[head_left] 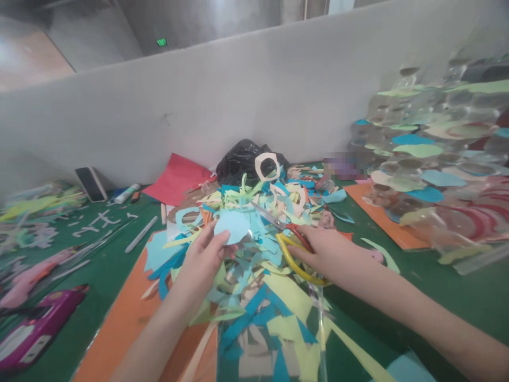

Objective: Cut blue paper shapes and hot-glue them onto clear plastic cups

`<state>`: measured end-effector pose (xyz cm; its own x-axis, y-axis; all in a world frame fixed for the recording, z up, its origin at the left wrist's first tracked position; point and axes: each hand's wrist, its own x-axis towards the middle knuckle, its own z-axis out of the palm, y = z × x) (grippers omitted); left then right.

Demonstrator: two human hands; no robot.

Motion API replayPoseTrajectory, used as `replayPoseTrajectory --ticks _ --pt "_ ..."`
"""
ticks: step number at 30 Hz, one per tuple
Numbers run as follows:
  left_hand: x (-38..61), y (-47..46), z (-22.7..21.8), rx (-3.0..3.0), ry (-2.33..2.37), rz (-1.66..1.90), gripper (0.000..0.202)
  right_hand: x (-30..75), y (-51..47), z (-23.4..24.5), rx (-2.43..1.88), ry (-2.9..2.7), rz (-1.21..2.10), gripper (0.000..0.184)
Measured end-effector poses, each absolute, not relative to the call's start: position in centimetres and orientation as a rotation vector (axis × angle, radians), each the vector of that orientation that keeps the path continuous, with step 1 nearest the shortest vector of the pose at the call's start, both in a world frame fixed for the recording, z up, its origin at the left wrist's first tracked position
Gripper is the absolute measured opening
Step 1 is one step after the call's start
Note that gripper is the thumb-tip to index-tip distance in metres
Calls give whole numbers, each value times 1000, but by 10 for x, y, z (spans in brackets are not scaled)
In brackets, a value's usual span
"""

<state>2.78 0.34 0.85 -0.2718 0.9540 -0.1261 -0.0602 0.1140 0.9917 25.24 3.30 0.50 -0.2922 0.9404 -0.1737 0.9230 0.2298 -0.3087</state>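
Near the middle of the frame, the left hand (210, 245) pinches a rounded piece of light-blue paper (231, 227) between thumb and fingers, while the right hand (315, 246), just right of centre, grips the yellow-and-red handles of the scissors (281, 226), whose blades point toward the upper left. Coloured paper scraps (290, 297) heap beneath both hands on the green worktop (107, 276), with a black plastic bag (238, 162) behind at upper centre.

Green tabletop (107, 278), bounded along the far side by a pale partition (222, 101); beyond, toward the left, a small glowing green sign (161, 42) against dim grey background.
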Motion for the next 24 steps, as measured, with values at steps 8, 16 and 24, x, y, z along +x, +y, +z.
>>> replayPoseTrajectory --ticks 8,16,24 --pt "17 2 25 920 1432 1441 43 251 33 -10 -1661 -2522 331 24" --pt "1 -1 38 1070 1403 1459 23 248 32 -26 -1460 -2563 30 25" --pt "18 -4 34 1044 1503 1267 54 263 18 15 -1094 -2285 244 41"
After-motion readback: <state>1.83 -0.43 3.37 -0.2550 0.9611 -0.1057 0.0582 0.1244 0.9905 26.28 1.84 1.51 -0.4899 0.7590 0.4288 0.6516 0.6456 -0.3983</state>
